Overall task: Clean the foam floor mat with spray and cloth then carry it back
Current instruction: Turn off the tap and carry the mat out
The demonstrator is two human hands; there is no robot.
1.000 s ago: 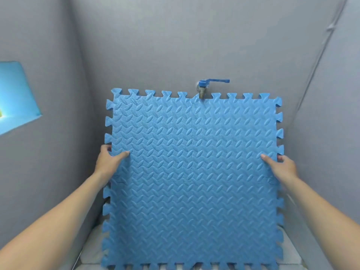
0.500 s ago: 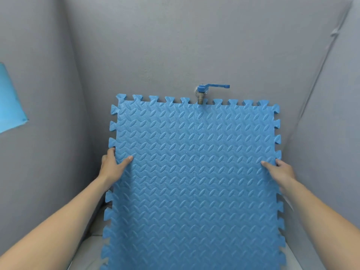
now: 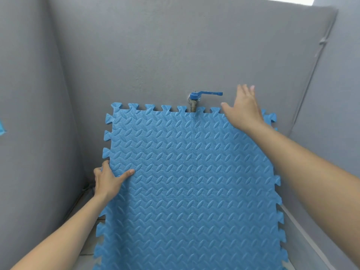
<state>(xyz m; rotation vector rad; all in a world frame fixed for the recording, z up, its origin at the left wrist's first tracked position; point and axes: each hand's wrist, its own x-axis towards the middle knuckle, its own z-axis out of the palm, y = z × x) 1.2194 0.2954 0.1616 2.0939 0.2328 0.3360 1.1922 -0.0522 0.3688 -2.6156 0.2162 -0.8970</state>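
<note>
Blue foam floor mat, embossed all over and toothed along its edges, is stood upright against the grey wall, its top edge just under the blue-handled tap. The left hand is clamped on the mat's left edge, thumb laid across the front, fingers wrapped behind. The right hand is spread wide with nothing gripped, raised by the mat's upper right corner, near the tap's lever; contact with the mat cannot be judged.

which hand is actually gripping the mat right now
The left hand grips the mat at its left edge; the right hand is open, raised near the tap handle.
</note>
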